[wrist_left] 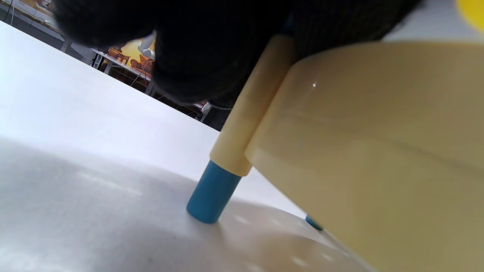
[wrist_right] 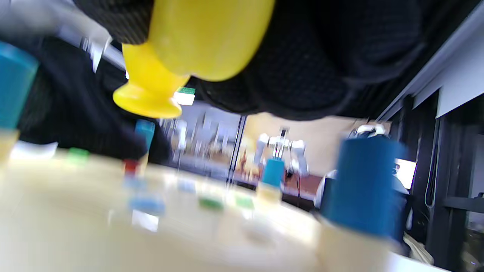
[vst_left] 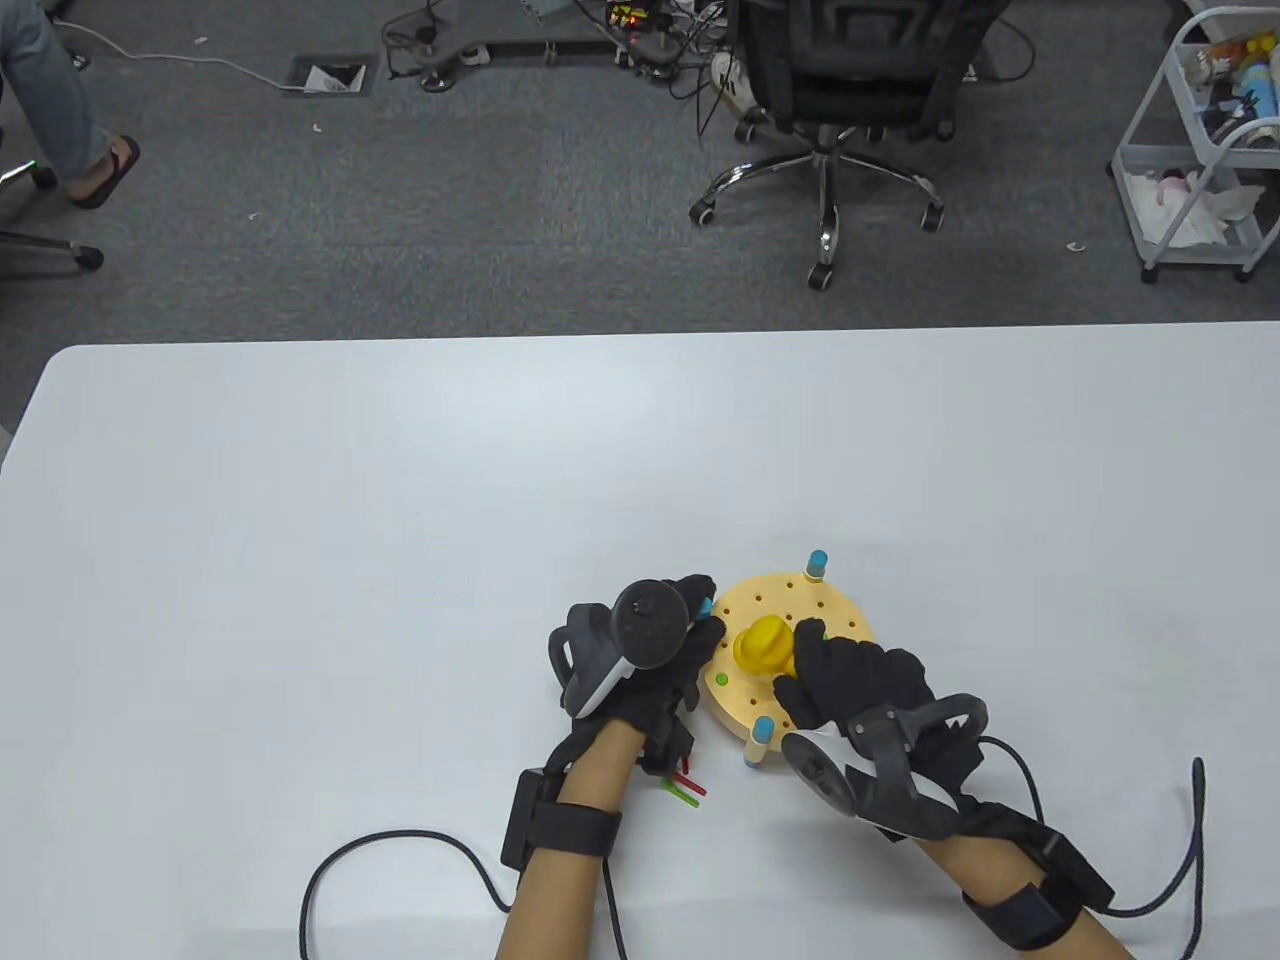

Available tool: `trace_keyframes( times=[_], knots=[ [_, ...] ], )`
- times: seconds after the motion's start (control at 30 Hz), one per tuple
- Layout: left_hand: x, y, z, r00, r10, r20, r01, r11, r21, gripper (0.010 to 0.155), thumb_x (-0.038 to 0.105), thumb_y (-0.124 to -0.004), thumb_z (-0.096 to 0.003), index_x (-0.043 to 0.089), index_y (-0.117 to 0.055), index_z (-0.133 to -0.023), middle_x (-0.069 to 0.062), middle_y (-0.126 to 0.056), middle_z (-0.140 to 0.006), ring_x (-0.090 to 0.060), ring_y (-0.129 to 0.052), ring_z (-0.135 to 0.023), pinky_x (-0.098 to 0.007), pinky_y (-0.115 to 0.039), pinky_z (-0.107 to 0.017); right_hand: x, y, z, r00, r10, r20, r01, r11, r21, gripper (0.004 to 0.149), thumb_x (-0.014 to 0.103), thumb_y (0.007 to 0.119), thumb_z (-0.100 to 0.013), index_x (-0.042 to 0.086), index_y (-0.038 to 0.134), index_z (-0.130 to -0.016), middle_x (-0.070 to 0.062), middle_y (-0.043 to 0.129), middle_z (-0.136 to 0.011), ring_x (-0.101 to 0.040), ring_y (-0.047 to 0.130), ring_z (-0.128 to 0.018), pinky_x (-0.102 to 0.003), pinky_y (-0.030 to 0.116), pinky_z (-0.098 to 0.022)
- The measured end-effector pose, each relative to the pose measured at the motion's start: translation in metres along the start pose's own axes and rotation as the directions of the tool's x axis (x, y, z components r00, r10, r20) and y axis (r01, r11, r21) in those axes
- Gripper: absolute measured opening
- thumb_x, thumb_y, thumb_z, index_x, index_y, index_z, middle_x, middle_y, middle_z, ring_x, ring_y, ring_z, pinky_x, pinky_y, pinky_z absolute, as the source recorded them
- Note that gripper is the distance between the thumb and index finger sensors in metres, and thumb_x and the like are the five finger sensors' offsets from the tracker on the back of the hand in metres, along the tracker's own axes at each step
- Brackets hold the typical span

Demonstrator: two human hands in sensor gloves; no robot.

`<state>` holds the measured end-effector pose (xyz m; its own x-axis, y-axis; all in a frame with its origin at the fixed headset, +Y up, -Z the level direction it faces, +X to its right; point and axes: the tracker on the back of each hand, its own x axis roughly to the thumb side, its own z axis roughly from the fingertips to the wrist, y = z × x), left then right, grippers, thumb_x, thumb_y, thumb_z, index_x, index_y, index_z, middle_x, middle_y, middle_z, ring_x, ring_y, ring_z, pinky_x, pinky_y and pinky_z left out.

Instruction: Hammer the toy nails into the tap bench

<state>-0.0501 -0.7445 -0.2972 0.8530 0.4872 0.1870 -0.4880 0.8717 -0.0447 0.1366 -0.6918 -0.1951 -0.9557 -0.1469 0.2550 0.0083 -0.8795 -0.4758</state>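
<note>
The fingers [vst_left: 815, 655] of the right hand [vst_left: 855, 685] were curled round a yellow toy hammer [vst_left: 762, 645], its flared head poised just above the top of the round, cream-coloured tap bench [vst_left: 840, 610], while the fingers [vst_left: 700, 595] of the left hand [vst_left: 650, 650] closed on the bench's near-left edge, at one of its blue-tipped legs [wrist_left: 213, 196], as the left wrist view showed. The bench stood on the white table [vst_left: 300, 550], toward its near edge and right of centre, between the two hands. A green nail [vst_left: 722, 679] sat nearly flush in the perforated top; the right wrist view, blurred, suggested further green, red and blue heads across the surface. Loose red and green nails [vst_left: 685, 790] lay on the table just beside the left wrist. The hammer looked like light, hollow plastic, stiff enough to tap but smooth and apt to twist in a glove, so a hold low on the handle seemed soundest. The bench appeared light on its legs and likely to skid or tip under a blow unless steadied at the rim. The small nails probably called for a pinch near the head. An office chair [vst_left: 830, 120] stood on the carpet beyond.
</note>
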Motion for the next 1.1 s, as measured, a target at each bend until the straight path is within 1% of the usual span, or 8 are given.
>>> trace_keyframes(
  times=[0.07,0.2,0.27,0.4,0.47,0.6,0.8,1.1],
  knots=[
    [0.000,0.000,0.000,1.000,-0.001,-0.001,0.001,1.000,-0.006,0.056,0.042,-0.083,-0.0361,0.026,-0.074,-0.089,-0.009,-0.090,-0.083,-0.015,-0.094,-0.037,-0.035,-0.080,-0.029,0.004,0.015,-0.004,0.990,0.115,0.080,-0.135,0.935,0.328,0.067,0.052,0.058,-0.045,0.007,0.076,-0.092,-0.006,0.097,-0.058,-0.018,0.100,-0.037,-0.037,0.086,-0.037],
    [0.001,0.000,-0.001,1.000,-0.011,0.001,0.011,1.000,-0.009,0.055,0.042,-0.082,-0.0361,0.026,-0.074,-0.089,-0.009,-0.090,-0.083,-0.015,-0.094,-0.036,-0.035,-0.080,-0.029,0.000,0.005,0.002,0.999,-0.033,-0.021,0.032,0.998,-0.046,0.066,0.050,0.065,-0.043,0.005,0.083,-0.088,-0.011,0.100,-0.054,-0.023,0.100,-0.033,-0.041,0.085,-0.035],
    [0.001,0.000,-0.001,1.000,-0.008,-0.001,0.008,1.000,-0.011,0.056,0.042,-0.082,-0.0361,0.026,-0.074,-0.089,-0.009,-0.090,-0.083,-0.015,-0.094,-0.036,-0.035,-0.080,-0.028,0.005,0.018,-0.007,0.989,0.148,0.029,-0.148,0.922,0.357,0.067,0.051,0.058,-0.046,0.005,0.077,-0.091,-0.007,0.098,-0.056,-0.019,0.100,-0.035,-0.038,0.086,-0.035],
    [0.001,0.000,-0.001,1.000,-0.015,0.000,0.015,1.000,-0.011,0.055,0.042,-0.082,-0.0362,0.026,-0.074,-0.089,-0.009,-0.090,-0.083,-0.015,-0.094,-0.036,-0.035,-0.080,-0.029,0.002,0.007,0.002,0.999,-0.030,-0.032,0.028,0.998,-0.055,0.066,0.049,0.069,-0.041,0.004,0.087,-0.087,-0.013,0.102,-0.052,-0.026,0.102,-0.031,-0.043,0.086,-0.033],
    [0.001,0.000,0.000,1.000,-0.009,-0.002,0.009,1.000,-0.009,0.056,0.042,-0.082,-0.0361,0.026,-0.074,-0.089,-0.009,-0.090,-0.083,-0.015,-0.094,-0.036,-0.035,-0.080,-0.028,0.003,0.017,-0.007,0.990,0.142,0.028,-0.142,0.927,0.348,0.067,0.054,0.056,-0.046,0.011,0.074,-0.094,-0.003,0.096,-0.060,-0.015,0.100,-0.039,-0.035,0.086,-0.040],
    [0.000,0.002,0.001,0.999,-0.043,0.005,0.043,0.998,-0.052,0.061,0.044,-0.079,-0.0375,0.023,-0.068,-0.094,-0.010,-0.085,-0.088,-0.019,-0.094,-0.046,-0.037,-0.079,-0.033,-0.019,-0.001,0.001,0.989,-0.109,-0.103,0.107,0.994,-0.026,0.066,0.051,0.061,-0.044,0.007,0.079,-0.090,-0.008,0.098,-0.057,-0.021,0.100,-0.036,-0.040,0.085,-0.037],
    [-0.007,0.039,0.027,0.963,-0.230,-0.143,0.205,0.964,-0.167,0.056,0.044,-0.082,-0.0367,0.012,-0.081,-0.084,-0.020,-0.095,-0.069,-0.024,-0.098,-0.039,-0.042,-0.082,-0.028,-0.076,-0.015,0.017,0.957,-0.190,-0.218,0.189,0.982,-0.021,0.067,0.052,0.059,-0.045,0.009,0.077,-0.092,-0.006,0.097,-0.059,-0.019,0.100,-0.038,-0.038,0.085,-0.039],
    [0.023,-0.030,0.046,0.845,-0.528,-0.085,0.436,0.773,-0.461,0.058,0.049,-0.083,-0.0348,0.013,-0.080,-0.080,-0.014,-0.097,-0.061,-0.019,-0.099,-0.033,-0.040,-0.084,-0.026,-0.130,0.006,0.040,0.919,-0.188,-0.347,0.211,0.977,0.027,0.067,0.053,0.058,-0.045,0.009,0.077,-0.091,-0.006,0.097,-0.059,-0.019,0.100,-0.038,-0.038,0.085,-0.038]
  ],
)
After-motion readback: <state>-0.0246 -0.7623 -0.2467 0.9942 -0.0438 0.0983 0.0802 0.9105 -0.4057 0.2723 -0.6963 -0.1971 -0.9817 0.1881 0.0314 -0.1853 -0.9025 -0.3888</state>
